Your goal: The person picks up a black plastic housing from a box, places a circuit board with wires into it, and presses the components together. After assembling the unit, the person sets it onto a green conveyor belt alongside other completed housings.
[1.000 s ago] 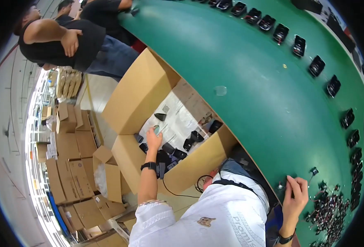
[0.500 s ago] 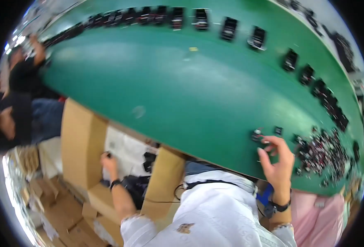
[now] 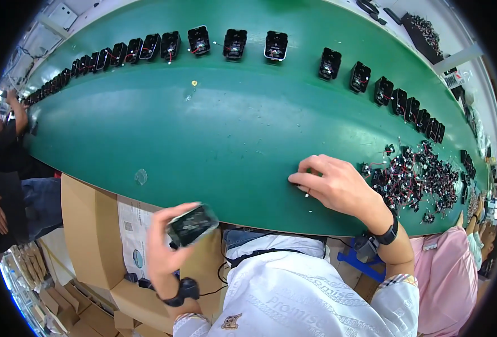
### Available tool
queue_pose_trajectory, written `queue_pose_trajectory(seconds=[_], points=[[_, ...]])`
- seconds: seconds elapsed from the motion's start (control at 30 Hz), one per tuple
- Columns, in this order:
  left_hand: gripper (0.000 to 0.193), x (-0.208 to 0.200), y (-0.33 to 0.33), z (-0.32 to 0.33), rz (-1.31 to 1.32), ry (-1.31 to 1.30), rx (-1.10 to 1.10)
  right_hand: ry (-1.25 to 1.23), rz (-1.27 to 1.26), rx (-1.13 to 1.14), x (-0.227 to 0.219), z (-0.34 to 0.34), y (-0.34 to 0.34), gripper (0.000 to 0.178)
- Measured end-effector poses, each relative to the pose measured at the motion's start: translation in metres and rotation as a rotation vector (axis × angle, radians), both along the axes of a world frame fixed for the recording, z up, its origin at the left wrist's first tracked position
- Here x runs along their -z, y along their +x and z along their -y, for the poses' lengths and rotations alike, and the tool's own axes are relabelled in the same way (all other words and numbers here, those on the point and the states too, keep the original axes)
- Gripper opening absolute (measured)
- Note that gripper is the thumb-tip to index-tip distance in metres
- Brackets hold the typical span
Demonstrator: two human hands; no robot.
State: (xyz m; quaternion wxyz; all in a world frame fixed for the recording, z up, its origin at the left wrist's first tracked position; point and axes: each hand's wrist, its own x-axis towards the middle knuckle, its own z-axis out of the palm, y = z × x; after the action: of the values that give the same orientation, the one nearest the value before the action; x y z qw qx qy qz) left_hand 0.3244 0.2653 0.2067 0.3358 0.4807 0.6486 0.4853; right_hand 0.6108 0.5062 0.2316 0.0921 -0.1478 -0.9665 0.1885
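Observation:
Over the table's near edge, my left hand grips a black rectangular plastic housing, tilted, with its hollow side facing up. My right hand is low over the green table, thumb and fingers pinched together. A tiny white connector shows just below those fingers; whatever else they hold is hidden. To the right of that hand lies a heap of small black parts with red and black wires.
Black housings with wires stand in a long curved row along the far side. An open cardboard box sits below the near edge at left. A clear plastic scrap lies on the table. Other people are at far left and right.
My left hand has risen out of the cardboard box with a black housing. The right hand has moved left along the table, its fingers now pinched. The whole view has shifted.

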Motion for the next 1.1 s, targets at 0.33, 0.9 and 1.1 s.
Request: queue_pose_trajectory(seconds=[0.33,0.9,1.1], points=[[0.054,0.029,0.094,-0.112,0.739,0.183,0.323,-0.577,-0.191,0.548,-0.001,0.009,-0.003,0.014],[0.053,0.023,0.097,-0.117,0.685,0.034,0.239,-1.016,-0.384,0.645,-0.005,0.009,0.013,0.023],[0.052,0.025,0.102,-0.116,0.739,0.128,0.241,-1.299,-0.637,0.449,-0.011,0.03,0.025,0.034]])
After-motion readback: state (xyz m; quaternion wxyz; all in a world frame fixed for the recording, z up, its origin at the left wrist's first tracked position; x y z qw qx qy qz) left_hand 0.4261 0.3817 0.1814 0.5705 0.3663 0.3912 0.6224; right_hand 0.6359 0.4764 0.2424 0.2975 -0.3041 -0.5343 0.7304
